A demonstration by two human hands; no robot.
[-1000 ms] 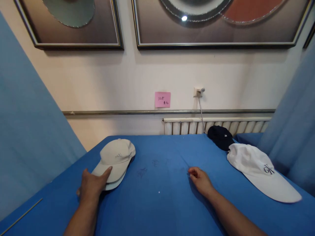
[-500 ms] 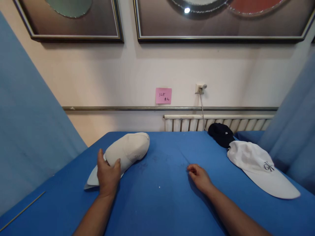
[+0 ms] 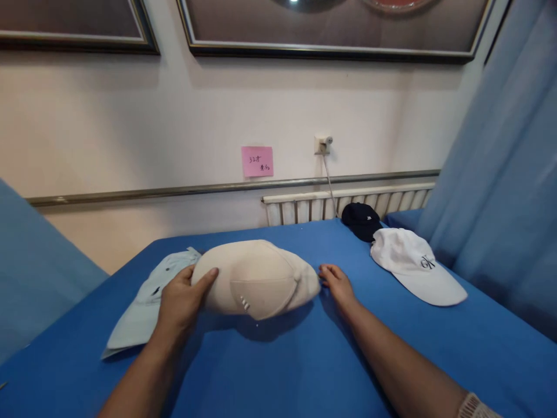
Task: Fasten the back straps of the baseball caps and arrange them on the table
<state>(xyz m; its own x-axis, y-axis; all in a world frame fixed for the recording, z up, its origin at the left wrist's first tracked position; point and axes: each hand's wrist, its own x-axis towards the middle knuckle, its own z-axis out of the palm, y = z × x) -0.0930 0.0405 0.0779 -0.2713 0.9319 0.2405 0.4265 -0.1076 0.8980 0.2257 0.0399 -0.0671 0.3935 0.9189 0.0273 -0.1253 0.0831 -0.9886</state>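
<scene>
A beige cap (image 3: 261,273) with a small striped mark is held off the blue cloth, its crown turned toward me. My left hand (image 3: 185,296) is closed on its brim, thumb on top. My right hand (image 3: 337,284) is at the cap's far right end, fingers curled and fingertips at its edge. Whether they grip the cap or something else cannot be seen. Behind my left hand, a pale mint cap (image 3: 148,302) with a small dark logo lies on the cloth, partly covered by the hand and the beige cap.
A white cap (image 3: 413,264) with black letters lies at the right, touching a dark navy cap (image 3: 360,220) behind it. Everything rests on a blue-covered table (image 3: 278,371). Beyond are a radiator (image 3: 304,209) and a pink note (image 3: 257,161); a blue curtain (image 3: 500,174) hangs at the right.
My left hand has lifted the beige cap off the mint cap, turned it, and brought it rightward to my right hand. The mint cap is now uncovered. The view has swung to the right.
</scene>
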